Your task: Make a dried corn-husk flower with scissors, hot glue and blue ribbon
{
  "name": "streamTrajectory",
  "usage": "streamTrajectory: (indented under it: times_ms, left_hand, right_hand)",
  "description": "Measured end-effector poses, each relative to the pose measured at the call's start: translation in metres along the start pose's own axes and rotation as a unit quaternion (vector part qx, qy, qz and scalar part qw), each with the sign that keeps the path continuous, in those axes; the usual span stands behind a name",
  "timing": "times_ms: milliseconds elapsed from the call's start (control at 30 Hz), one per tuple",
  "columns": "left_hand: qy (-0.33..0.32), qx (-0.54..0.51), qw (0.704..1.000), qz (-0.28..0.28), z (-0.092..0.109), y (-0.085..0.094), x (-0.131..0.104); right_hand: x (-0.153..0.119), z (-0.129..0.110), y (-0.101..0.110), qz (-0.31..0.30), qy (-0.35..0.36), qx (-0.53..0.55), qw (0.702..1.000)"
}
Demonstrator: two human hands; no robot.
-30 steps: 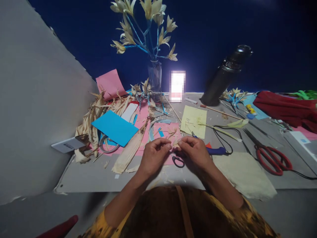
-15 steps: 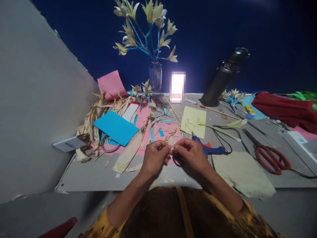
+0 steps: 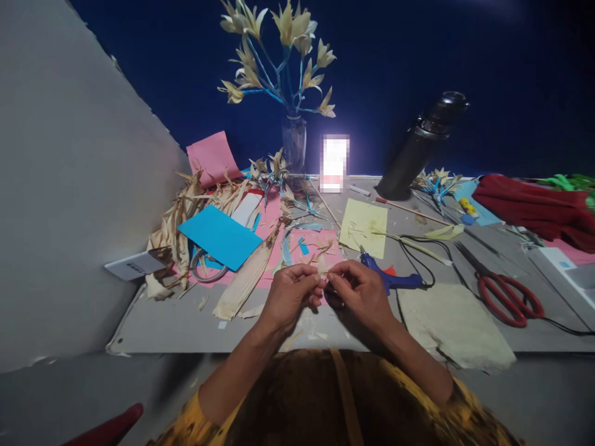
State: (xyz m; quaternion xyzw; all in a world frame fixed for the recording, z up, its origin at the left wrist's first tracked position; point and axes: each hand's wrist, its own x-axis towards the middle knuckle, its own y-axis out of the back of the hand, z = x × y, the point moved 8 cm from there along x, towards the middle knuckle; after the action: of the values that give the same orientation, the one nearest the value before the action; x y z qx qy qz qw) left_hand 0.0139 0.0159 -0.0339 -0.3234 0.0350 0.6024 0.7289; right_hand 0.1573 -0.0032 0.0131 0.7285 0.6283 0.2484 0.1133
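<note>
Near the table's front edge, my left hand (image 3: 290,296) and my right hand (image 3: 360,291) meet with fingertips pinched together. Between them is a small pale piece (image 3: 322,266), its tip showing above the fingers; it looks like husk. Both hands are closed on it. A dark ring-shaped handle (image 3: 333,298) lies partly hidden under my right hand. Just beyond that hand is a blue glue gun (image 3: 404,282) with a black cord. Pink paper (image 3: 320,238) with scraps lies behind my fingers. A long dried husk (image 3: 246,272) rests to the left.
Red-handled scissors (image 3: 509,300) and a folded pale cloth (image 3: 458,322) lie at right. A dark flask (image 3: 416,148), a glass vase (image 3: 294,145) of husk flowers and a blurred bright rectangle (image 3: 333,162) stand at the back. Blue paper (image 3: 220,237) lies at left.
The pale piece now shows more clearly above my fingertips. My hands stay together with slightly shifted fingers. The whole view has moved a little.
</note>
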Motion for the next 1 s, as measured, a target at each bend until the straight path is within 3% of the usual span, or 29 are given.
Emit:
streamTrajectory:
  times_ms: [167,433,733,867,1000]
  left_hand:
    - [-0.007,0.011,1.0,-0.003,0.0,0.001,0.0]
    - [-0.035,0.075,0.997,0.006,0.003,0.004,0.0]
    - [-0.056,0.112,0.992,0.027,0.004,0.014,0.001]
    - [-0.054,0.028,0.996,0.068,0.016,0.032,0.001]
    - [-0.052,-0.034,0.996,0.065,0.025,0.04,0.0]
  right_hand:
    - [-0.002,-0.014,0.001,-0.001,0.063,-0.048,0.997]
    - [-0.003,-0.017,0.0,-0.01,0.077,-0.074,0.994]
    - [-0.001,-0.002,-0.001,-0.037,0.023,-0.051,0.998]
    - [0.013,0.009,0.003,-0.031,0.008,-0.175,0.984]
    - [0.029,0.015,-0.017,-0.109,-0.005,-0.347,0.932]
